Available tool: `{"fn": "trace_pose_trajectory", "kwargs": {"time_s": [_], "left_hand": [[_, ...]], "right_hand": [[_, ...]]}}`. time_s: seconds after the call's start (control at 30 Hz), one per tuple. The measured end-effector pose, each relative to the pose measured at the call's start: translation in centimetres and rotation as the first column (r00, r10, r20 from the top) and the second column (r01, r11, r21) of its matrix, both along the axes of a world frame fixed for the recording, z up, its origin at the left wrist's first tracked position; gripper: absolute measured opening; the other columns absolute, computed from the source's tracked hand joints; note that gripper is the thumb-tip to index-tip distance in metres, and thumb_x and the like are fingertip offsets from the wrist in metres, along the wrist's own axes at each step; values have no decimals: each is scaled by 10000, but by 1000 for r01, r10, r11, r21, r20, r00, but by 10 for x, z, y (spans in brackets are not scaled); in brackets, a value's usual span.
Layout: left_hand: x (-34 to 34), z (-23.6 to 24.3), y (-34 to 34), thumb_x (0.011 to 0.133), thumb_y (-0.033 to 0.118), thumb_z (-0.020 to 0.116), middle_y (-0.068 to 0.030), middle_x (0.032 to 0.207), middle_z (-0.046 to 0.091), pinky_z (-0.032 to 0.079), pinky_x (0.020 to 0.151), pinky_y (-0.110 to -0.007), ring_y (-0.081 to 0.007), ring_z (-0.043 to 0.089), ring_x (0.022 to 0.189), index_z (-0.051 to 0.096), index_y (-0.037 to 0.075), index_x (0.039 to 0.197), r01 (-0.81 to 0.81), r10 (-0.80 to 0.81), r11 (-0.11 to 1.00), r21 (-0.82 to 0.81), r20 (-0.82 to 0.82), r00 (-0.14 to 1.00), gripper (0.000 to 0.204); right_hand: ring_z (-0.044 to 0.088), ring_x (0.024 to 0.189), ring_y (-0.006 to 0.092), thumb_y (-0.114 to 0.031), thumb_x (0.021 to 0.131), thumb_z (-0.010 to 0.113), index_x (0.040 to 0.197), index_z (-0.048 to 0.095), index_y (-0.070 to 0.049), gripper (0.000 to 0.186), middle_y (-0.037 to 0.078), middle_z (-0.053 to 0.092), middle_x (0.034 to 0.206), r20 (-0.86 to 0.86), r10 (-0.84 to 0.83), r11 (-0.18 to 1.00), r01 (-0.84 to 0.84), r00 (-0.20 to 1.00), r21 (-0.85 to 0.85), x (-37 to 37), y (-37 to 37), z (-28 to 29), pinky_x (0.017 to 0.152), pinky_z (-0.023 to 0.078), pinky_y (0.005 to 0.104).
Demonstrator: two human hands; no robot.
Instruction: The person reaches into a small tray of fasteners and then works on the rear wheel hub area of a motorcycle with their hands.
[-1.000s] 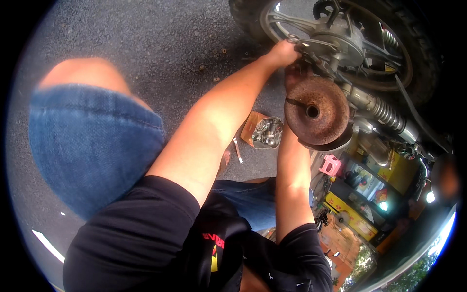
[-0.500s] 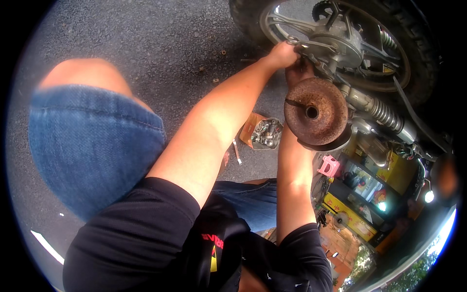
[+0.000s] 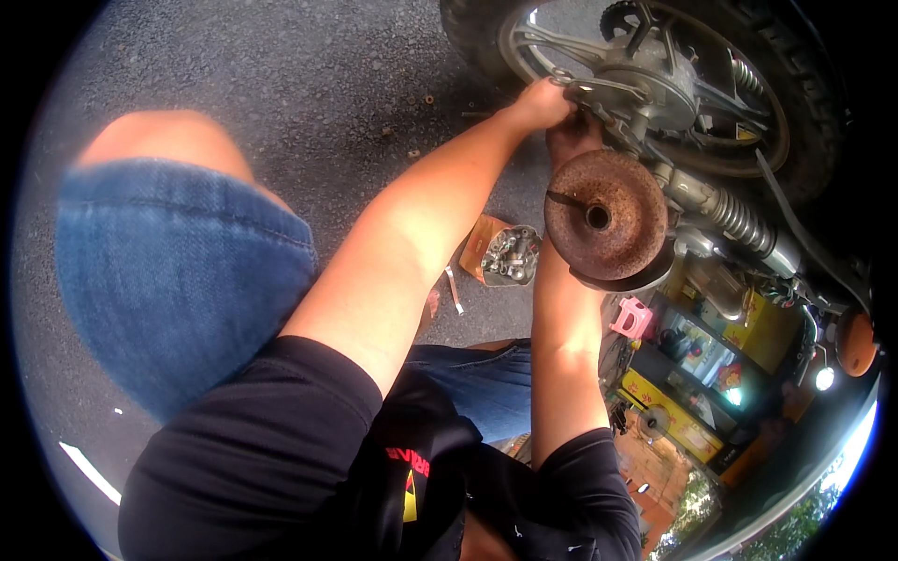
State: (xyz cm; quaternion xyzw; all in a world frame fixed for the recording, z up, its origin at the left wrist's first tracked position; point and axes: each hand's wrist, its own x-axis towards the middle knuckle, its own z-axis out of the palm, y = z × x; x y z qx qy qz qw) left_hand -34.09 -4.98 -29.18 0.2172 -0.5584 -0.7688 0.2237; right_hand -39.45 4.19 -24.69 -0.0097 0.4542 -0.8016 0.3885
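Note:
At the motorcycle's rear wheel (image 3: 673, 33), my left hand (image 3: 544, 103) is closed by the brake-side hub (image 3: 659, 89). A small metal part with a rounded end (image 3: 561, 79) shows at its fingertips; the hand hides what it grips. My right hand (image 3: 571, 140) reaches up just below it, in shadow, beside the hub linkage. Its fingers are mostly hidden, so their hold does not show. The rusty round end of the exhaust muffler (image 3: 622, 248) stands in front of my right wrist and covers part of that forearm.
A cardboard box (image 3: 478, 247) of nuts and bolts (image 3: 513, 254) sits on the asphalt between my arms. Near it lies a thin metal strip (image 3: 455, 290). Loose small nuts (image 3: 413, 153) are scattered under the wheel. A shock absorber (image 3: 720, 208) and pink stool (image 3: 632, 319) are at right.
The view has shifted very slightly. Both hands keep their places at the hub, and no part has visibly moved.

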Motion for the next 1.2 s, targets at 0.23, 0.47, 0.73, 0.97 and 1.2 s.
{"fn": "trace_pose_trajectory", "kwargs": {"time_s": [0.23,0.47,0.73,0.97,1.2], "left_hand": [[2,5,-4,754,162,641,-159,1006,639,477,810,-371,-292,606,967,629,79,1051,-22,22,1000,1,-68,997,309],[6,10,-1,744,144,614,-162,986,640,483,785,-379,-301,610,948,629,87,1046,-49,45,998,-35,-94,995,308],[4,8,1,745,142,609,-166,988,637,478,797,-384,-310,603,957,629,96,1045,-107,102,994,-28,-131,986,304],[7,4,-2,756,149,601,-140,1026,634,475,802,-386,-312,596,969,628,112,1047,-78,70,992,-99,-86,994,295],[-14,7,-1,762,160,605,-141,1044,630,475,808,-389,-298,590,994,624,110,1057,-86,70,988,-127,-128,989,300]], "right_hand": [[570,948,197,-78,858,548,1022,574,5,185,98,611,988,-96,178,981,-185,979,-65,-15,10,-11,875,439,305],[577,856,181,-156,890,541,991,561,10,196,94,599,923,-114,39,997,-47,993,-65,-21,6,-14,813,465,258],[563,945,238,-71,893,462,1049,540,45,210,143,581,1006,-824,419,848,158,381,505,-32,16,-24,862,456,316],[544,993,242,-74,904,436,1083,515,82,251,160,559,1056,-857,481,794,321,185,516,-32,21,-39,894,450,329],[557,951,213,-85,908,445,1069,545,45,230,139,583,1001,-436,-38,996,70,899,57,-43,4,-18,836,458,302]]}}
